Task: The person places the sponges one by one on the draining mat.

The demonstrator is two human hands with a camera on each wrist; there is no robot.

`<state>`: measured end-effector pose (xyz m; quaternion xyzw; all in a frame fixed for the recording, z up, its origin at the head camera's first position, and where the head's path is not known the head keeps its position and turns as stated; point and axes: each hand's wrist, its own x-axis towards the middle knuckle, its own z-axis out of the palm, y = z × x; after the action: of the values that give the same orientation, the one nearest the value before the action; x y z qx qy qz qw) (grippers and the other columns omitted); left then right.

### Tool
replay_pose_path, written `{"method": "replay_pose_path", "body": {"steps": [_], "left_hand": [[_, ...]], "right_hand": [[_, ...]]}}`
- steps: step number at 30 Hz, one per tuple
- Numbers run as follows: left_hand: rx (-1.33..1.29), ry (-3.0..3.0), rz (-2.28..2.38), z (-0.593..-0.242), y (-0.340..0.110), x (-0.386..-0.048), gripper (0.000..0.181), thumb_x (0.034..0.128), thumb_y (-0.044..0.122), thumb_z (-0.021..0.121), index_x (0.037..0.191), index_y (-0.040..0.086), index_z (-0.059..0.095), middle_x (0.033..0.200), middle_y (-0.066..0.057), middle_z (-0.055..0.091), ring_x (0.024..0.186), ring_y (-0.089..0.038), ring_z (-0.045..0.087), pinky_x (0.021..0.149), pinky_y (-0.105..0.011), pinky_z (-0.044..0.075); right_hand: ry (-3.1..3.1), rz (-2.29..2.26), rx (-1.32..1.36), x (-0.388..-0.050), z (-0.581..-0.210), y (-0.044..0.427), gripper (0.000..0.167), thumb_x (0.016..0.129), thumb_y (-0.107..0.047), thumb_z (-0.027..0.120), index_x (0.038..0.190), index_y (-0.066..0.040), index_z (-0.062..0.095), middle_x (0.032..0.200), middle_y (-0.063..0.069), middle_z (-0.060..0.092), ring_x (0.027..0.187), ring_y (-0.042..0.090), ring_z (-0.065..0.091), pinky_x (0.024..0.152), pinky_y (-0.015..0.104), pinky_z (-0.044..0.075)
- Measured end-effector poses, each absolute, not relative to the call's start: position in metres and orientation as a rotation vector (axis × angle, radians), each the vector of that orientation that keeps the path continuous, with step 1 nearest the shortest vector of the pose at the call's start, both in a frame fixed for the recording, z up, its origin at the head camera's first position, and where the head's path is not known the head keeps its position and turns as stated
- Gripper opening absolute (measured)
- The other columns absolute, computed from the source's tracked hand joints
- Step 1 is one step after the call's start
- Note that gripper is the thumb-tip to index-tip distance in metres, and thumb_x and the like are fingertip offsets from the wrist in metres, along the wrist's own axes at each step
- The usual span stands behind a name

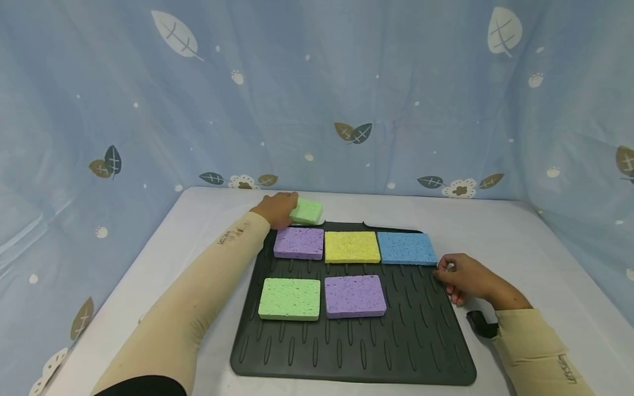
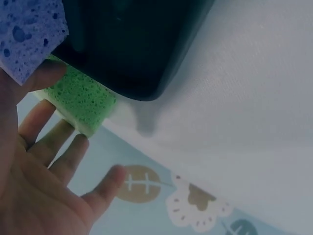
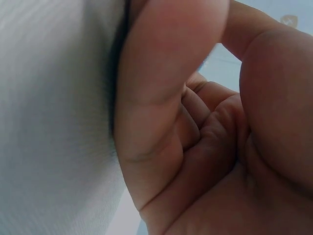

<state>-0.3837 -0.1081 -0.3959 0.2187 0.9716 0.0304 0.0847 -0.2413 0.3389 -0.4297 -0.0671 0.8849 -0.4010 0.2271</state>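
A light green sponge (image 1: 306,212) lies past the back edge of the dark grey drying mat (image 1: 346,352), and my left hand (image 1: 278,209) grips its left end. In the left wrist view the thumb lies over this green sponge (image 2: 80,98), with fingertips along its side. On the mat's back row are a purple sponge (image 1: 299,243), a yellow sponge (image 1: 352,247) and a blue sponge (image 1: 407,248). In front of them lie another green sponge (image 1: 289,299) and another purple sponge (image 1: 355,296). My right hand (image 1: 468,278), loosely curled, rests at the mat's right edge near the blue sponge.
The mat lies on a white-covered table (image 1: 495,231). Behind and at both sides hangs a blue curtain (image 1: 307,93) with leaf and flower prints. A black strap piece (image 1: 481,324) sits at my right wrist.
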Motion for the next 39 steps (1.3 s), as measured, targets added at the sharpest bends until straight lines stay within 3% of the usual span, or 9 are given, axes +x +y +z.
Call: {"method": "replay_pose_path", "body": {"steps": [9,16,23,31,39], "left_hand": [[0.657,2.950,0.049,-0.389,-0.113,-0.378,0.040,0.0921,0.024,0.071,0.123,0.006,0.052,0.122,-0.013,0.060,0.119,-0.032,0.058,0.101,-0.062,0.042],[0.737,3.067,0.099,-0.370,-0.117,-0.366,0.036,0.0873,0.017,0.070,0.117,0.004,0.053,0.111,-0.014,0.057,0.102,-0.029,0.056,0.088,-0.048,0.049],[0.728,3.225,0.090,-0.356,-0.115,-0.351,0.033,0.0885,0.022,0.069,0.113,0.008,0.053,0.112,-0.012,0.055,0.109,-0.031,0.054,0.103,-0.057,0.041],[0.815,3.243,0.233,-0.350,-0.098,-0.327,0.040,0.0889,0.027,0.072,0.119,0.007,0.056,0.117,-0.014,0.058,0.103,-0.029,0.056,0.091,-0.048,0.048],[0.910,3.171,0.322,-0.343,-0.072,-0.304,0.049,0.0891,0.029,0.072,0.131,0.011,0.053,0.125,-0.011,0.056,0.114,-0.028,0.054,0.097,-0.044,0.046]], "right_hand": [[2.436,-1.103,-0.197,-0.240,-0.427,0.338,0.017,0.100,-0.015,0.056,0.095,0.000,0.051,0.061,0.004,0.056,0.048,0.015,0.059,0.048,0.034,0.054],[2.454,-1.096,-0.196,-0.240,-0.427,0.337,0.016,0.100,-0.016,0.056,0.096,0.000,0.052,0.061,0.004,0.056,0.048,0.016,0.059,0.048,0.035,0.054],[2.475,-1.068,-0.210,-0.242,-0.423,0.336,0.016,0.100,-0.015,0.055,0.095,0.000,0.053,0.061,0.004,0.056,0.048,0.017,0.060,0.048,0.035,0.054],[2.472,-1.063,-0.188,-0.242,-0.425,0.338,0.018,0.102,-0.015,0.050,0.098,0.002,0.054,0.063,0.005,0.056,0.050,0.017,0.059,0.049,0.035,0.054],[2.443,-1.069,-0.141,-0.237,-0.423,0.336,0.018,0.101,-0.012,0.047,0.103,0.005,0.053,0.065,0.006,0.056,0.052,0.017,0.059,0.051,0.036,0.054]]}}
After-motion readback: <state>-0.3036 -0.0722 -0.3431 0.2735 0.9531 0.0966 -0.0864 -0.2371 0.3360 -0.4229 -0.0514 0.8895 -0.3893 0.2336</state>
